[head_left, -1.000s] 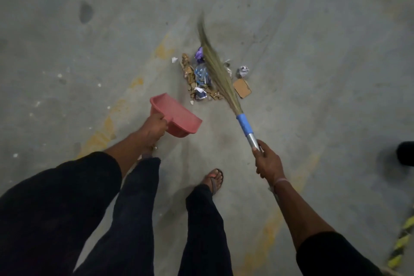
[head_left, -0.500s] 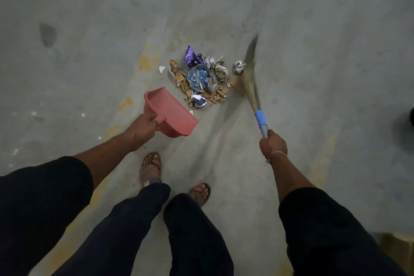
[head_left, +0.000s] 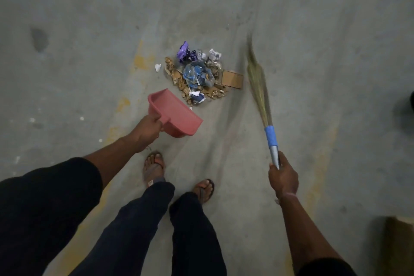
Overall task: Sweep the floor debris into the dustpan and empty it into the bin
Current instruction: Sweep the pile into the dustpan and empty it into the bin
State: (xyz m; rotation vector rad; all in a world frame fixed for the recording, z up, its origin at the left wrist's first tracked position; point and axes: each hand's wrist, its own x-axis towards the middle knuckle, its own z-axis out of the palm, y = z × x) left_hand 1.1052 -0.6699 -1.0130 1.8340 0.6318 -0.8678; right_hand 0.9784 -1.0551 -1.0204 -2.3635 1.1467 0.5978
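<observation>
Hands grip dustpan [head_left: 177,114] and broom [head_left: 261,92] — debris [head_left: 199,74] between, bare floor [head_left: 313,29] around.

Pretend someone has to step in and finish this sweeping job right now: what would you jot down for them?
Left hand grips the pink dustpan, held just short of the debris pile, nothing in it.
Right hand grips the grass broom by its silver handle, bristles to the right of the pile, beside the cardboard scrap.
Done: litter is gathered into one heap; a white paper bit lies apart on its left.
Left: sweep the heap into the dustpan, then empty it. No bin is in view.
</observation>
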